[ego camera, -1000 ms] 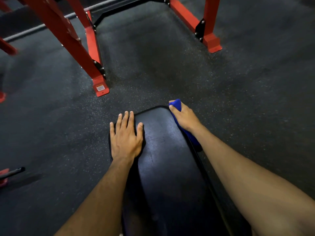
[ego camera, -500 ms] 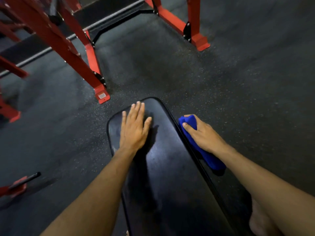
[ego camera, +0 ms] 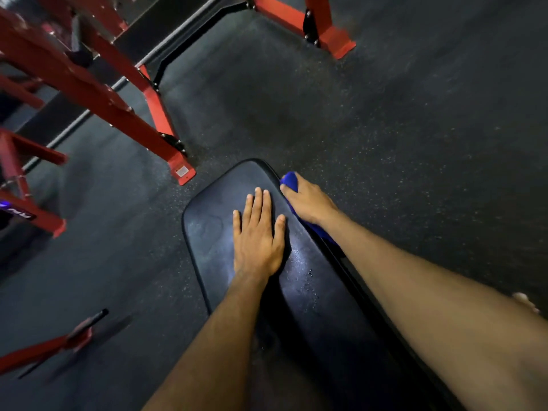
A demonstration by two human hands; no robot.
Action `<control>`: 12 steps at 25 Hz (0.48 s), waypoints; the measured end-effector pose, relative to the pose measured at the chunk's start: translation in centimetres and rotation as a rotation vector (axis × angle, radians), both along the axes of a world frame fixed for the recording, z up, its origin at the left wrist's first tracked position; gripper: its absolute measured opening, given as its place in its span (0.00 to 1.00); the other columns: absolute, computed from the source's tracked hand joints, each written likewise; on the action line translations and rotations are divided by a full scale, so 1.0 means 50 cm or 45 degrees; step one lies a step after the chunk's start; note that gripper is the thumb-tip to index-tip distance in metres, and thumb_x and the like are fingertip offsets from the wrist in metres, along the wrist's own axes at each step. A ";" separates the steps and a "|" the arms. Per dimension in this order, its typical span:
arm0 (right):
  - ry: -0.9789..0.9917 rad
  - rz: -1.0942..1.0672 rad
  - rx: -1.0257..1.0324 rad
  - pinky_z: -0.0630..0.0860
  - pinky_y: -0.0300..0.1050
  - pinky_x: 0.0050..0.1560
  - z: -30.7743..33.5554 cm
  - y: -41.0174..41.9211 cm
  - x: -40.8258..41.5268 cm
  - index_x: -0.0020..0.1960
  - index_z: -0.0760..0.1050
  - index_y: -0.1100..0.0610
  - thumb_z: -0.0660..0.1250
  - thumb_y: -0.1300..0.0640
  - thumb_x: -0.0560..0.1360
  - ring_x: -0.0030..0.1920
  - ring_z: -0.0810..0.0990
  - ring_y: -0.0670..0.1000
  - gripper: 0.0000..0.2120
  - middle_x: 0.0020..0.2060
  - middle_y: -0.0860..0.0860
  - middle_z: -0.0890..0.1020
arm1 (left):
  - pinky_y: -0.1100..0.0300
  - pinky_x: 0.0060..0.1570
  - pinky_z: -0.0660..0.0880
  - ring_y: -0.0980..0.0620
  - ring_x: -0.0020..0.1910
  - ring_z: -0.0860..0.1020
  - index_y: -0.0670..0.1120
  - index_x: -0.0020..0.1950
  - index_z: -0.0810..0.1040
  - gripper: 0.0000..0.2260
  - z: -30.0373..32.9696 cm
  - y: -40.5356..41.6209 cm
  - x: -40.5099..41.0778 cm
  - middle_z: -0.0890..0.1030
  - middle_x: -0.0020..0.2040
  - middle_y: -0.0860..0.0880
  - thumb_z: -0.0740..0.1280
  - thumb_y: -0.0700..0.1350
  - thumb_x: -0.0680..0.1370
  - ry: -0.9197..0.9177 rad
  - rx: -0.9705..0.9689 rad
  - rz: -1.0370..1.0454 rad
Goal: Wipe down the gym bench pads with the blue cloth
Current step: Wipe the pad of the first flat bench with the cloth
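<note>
No writing was readable. Your left hand [ego camera: 257,243] lay flat, fingers straight, on the bench pad [ego camera: 213,215]. Your right hand [ego camera: 308,200], fingers clamped on the blue cloth [ego camera: 290,180], had slid back up to the pad's far right edge.

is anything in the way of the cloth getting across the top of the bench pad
Yes. The left hand rests flat on the bench pad, directly beside the blue cloth, which the right hand grips at the pad's right edge. A sweep leftward would meet that hand first.
</note>
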State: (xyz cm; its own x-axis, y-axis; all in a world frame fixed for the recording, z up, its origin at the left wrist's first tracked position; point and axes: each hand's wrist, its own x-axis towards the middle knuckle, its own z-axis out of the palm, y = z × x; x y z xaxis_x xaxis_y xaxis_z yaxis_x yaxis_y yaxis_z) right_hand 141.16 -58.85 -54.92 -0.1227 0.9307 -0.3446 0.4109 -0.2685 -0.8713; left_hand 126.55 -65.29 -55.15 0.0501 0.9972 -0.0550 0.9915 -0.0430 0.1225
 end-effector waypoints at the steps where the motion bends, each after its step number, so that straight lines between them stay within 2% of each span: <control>1: 0.031 -0.012 -0.029 0.69 0.49 0.59 -0.003 0.024 -0.007 0.69 0.70 0.50 0.56 0.43 0.82 0.65 0.75 0.60 0.19 0.66 0.57 0.77 | 0.50 0.81 0.37 0.58 0.82 0.40 0.51 0.85 0.46 0.32 -0.001 0.004 -0.002 0.44 0.84 0.55 0.39 0.62 0.82 -0.001 0.002 -0.001; 5: 0.057 -0.015 -0.026 0.69 0.49 0.61 -0.027 0.018 0.004 0.72 0.69 0.47 0.57 0.40 0.81 0.66 0.75 0.60 0.22 0.66 0.57 0.77 | 0.50 0.81 0.38 0.58 0.82 0.41 0.51 0.85 0.47 0.31 -0.007 0.008 -0.004 0.45 0.84 0.55 0.41 0.61 0.83 0.009 0.010 0.005; 9: 0.065 0.026 -0.050 0.72 0.49 0.58 -0.051 -0.140 0.078 0.67 0.72 0.45 0.56 0.37 0.80 0.61 0.78 0.55 0.20 0.61 0.52 0.81 | 0.49 0.81 0.38 0.58 0.82 0.42 0.50 0.85 0.48 0.31 -0.003 0.008 -0.003 0.47 0.84 0.54 0.43 0.60 0.83 0.012 0.003 0.004; 12: 0.089 0.047 -0.049 0.70 0.45 0.56 -0.056 -0.258 0.133 0.68 0.73 0.46 0.57 0.39 0.81 0.61 0.78 0.49 0.20 0.60 0.48 0.81 | 0.48 0.81 0.40 0.57 0.82 0.43 0.50 0.85 0.49 0.31 -0.002 0.003 -0.001 0.47 0.84 0.54 0.43 0.60 0.83 0.018 0.006 0.007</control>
State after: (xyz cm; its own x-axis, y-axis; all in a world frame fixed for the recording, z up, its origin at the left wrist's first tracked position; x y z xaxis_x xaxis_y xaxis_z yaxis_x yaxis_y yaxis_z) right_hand 147.83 -71.75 -57.70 -0.1815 0.9115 -0.3692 0.3594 -0.2880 -0.8876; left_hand 126.49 -65.13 -55.25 0.0441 0.9977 -0.0507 0.9934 -0.0384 0.1079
